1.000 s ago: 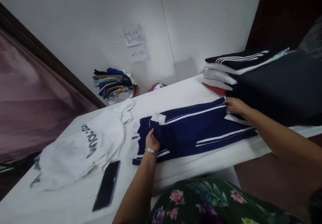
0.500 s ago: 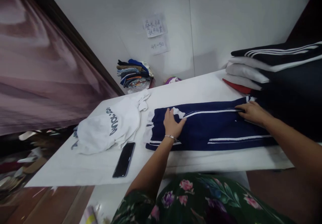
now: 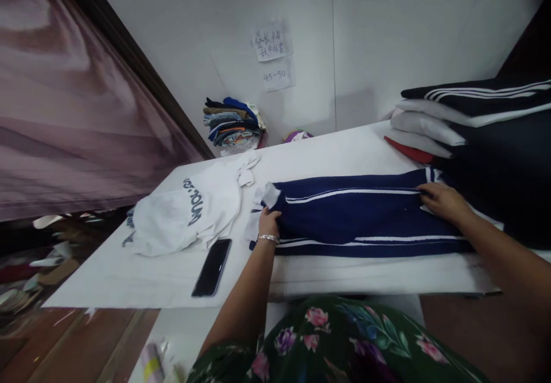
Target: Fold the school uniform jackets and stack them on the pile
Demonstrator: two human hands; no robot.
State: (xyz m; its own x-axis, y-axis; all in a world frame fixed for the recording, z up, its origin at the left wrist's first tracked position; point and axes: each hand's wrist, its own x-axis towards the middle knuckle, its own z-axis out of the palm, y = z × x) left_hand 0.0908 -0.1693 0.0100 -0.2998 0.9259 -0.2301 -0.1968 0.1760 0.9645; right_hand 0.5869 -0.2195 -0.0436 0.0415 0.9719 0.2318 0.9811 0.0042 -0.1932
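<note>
A long navy garment with white stripes (image 3: 344,213) lies folded lengthwise on the white table, its kind hidden by the folding. My left hand (image 3: 269,223) is closed on its left end, fingers curled at the edge beside a turned-up pale grey flap (image 3: 271,194). At the other end, my right hand (image 3: 444,202) pinches the fabric near the upper white stripe. Left of the garment lies a white shirt with dark lettering (image 3: 187,213), loosely heaped. A black phone (image 3: 212,268) rests between that shirt and my left forearm.
Folded clothes in a stack (image 3: 469,107) rise at the right end of the table (image 3: 129,282). Another pile of folded clothes (image 3: 235,122) stands beyond the back edge. Handwritten papers (image 3: 272,44) hang on the wall, and a pink curtain (image 3: 77,107) covers the left.
My left hand has moved left to the garment's end and closed there. The upper stripe now runs straighter, with the pale flap turned up. My right hand shifted slightly right.
</note>
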